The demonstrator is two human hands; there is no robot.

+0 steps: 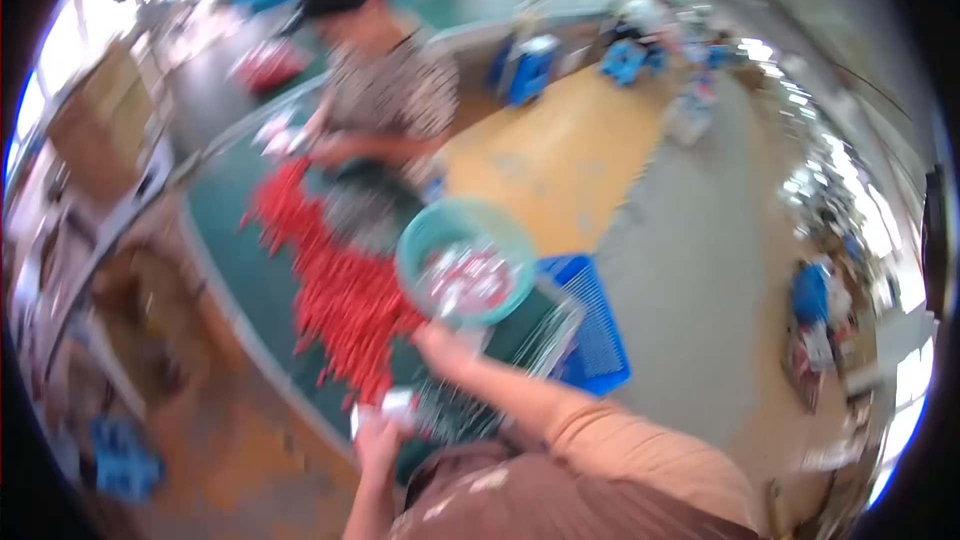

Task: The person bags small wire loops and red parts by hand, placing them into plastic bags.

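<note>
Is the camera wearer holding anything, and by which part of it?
The left hand seems to hold a small white item by its near side, but blur hides the exact grip. Whether the right hand holds anything cannot be told.

Tabletop (225, 202): smooth, matt. By its right edge, basin (465, 222): smooth plastic, soft sheen; packets (468, 280) inside: glossy film. Crate (602, 335) beyond that edge: plastic, perforated. Red pieces (350, 310): finish too blurred. Apron (510, 500): matt cloth.

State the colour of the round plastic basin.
The basin is pale turquoise-green, best seen in the head view.
</note>
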